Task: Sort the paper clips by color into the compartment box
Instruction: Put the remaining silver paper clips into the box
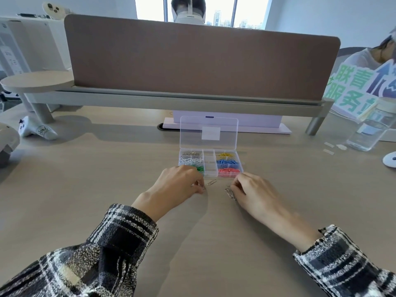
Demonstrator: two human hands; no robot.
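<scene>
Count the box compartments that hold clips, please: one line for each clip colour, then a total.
silver clips: 1
white clips: 1
green clips: 1
yellow clips: 1
blue clips: 1
red clips: 1
Total: 6 filled compartments in the box

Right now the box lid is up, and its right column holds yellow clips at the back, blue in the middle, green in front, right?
Not quite: the head view shows red clips in the front right compartment; the green clips are front left. The lid is up, and the yellow clips and blue clips sit as you said.
</scene>
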